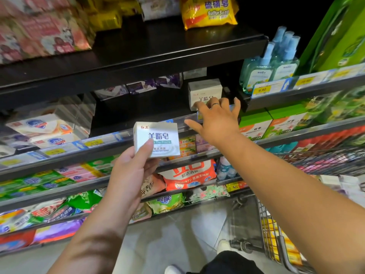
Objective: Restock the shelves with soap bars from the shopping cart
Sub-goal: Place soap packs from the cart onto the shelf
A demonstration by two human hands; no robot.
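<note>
My left hand (130, 171) grips a white soap bar box (158, 140) with blue characters, held up in front of the middle shelf. My right hand (215, 119) reaches over the clear shelf rail (177, 120) with spread fingers; its fingertips are at the lower front of a matching white soap box (204, 91) standing on the dark shelf (138, 107). Whether the fingers touch that box is unclear. The wire shopping cart (276, 234) stands at the lower right, with yellow packs inside.
Purple and white soap boxes (142, 87) sit deep on the same shelf, blue-badged soap packs (47, 127) to the left. A yellow sulfur soap bag (209, 12) lies on the shelf above. Blue spray bottles (272, 64) and green boxes stand to the right. Detergent bags fill lower shelves.
</note>
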